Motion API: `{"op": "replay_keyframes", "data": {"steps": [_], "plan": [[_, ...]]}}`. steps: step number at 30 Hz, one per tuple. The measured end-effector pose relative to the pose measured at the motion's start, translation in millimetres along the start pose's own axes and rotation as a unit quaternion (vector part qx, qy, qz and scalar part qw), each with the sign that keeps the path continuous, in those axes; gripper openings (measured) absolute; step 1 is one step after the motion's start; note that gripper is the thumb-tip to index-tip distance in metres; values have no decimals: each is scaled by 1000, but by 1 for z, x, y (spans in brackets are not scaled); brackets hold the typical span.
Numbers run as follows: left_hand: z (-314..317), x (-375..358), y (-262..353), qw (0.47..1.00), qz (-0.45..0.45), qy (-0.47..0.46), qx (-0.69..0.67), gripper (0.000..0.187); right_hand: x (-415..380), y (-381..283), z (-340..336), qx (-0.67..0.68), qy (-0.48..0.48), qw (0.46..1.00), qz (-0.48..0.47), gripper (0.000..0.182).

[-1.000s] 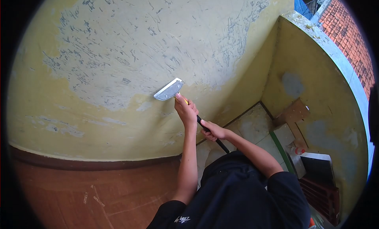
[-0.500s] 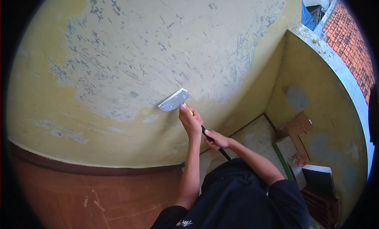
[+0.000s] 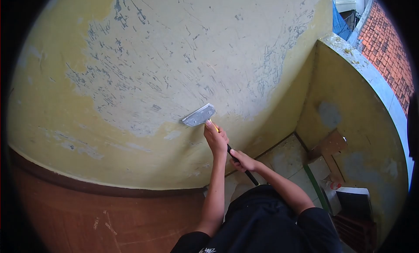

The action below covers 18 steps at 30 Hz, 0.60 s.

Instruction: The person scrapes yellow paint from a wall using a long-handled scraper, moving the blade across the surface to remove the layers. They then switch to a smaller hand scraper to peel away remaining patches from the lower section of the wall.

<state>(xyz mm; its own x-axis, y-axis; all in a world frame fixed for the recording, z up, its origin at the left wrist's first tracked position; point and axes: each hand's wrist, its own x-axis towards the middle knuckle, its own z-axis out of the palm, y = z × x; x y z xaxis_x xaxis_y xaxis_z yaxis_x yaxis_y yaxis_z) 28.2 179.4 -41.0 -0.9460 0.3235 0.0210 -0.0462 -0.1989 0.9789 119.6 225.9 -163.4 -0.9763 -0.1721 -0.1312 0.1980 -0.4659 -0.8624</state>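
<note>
A long-handled wall scraper (image 3: 199, 115) has a wide grey metal head and a black and yellow handle. Its blade edge lies against, or very near, the wall (image 3: 244, 56), just where pale bare patches meet the yellow paint. My left hand (image 3: 217, 138) is wrapped round the handle close below the head, thumb pointing up along it. Lower down, my right hand (image 3: 244, 160) grips the black part of the same handle. The handle's end reaches down towards my dark shirt (image 3: 266, 218). Dark scratch marks cover much of the pale patch above the blade.
A brown surface (image 3: 131, 222) meets the wall at lower left. To the right stands a low yellow parapet (image 3: 349, 122), with a tiled roof (image 3: 386, 35) beyond. A cardboard piece (image 3: 332, 144), a plastic bottle (image 3: 334, 184) and a dark slatted object (image 3: 355, 229) are in the corner.
The whole view has shifted, so wall, scraper and hands appear slightly further right and lower. Against the wall the scraper has hardly moved; both hands keep their hold.
</note>
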Motion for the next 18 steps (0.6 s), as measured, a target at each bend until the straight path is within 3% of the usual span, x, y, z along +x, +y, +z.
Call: {"op": "replay_keyframes", "data": {"steps": [9, 18], "plan": [[5, -14, -1, 999, -39, -19, -12, 50, -19, 8, 9, 29, 48, 998, 2, 63], [22, -21, 81, 993, -19, -81, -82, 48, -42, -71, 43, -42, 72, 996, -41, 61]]}}
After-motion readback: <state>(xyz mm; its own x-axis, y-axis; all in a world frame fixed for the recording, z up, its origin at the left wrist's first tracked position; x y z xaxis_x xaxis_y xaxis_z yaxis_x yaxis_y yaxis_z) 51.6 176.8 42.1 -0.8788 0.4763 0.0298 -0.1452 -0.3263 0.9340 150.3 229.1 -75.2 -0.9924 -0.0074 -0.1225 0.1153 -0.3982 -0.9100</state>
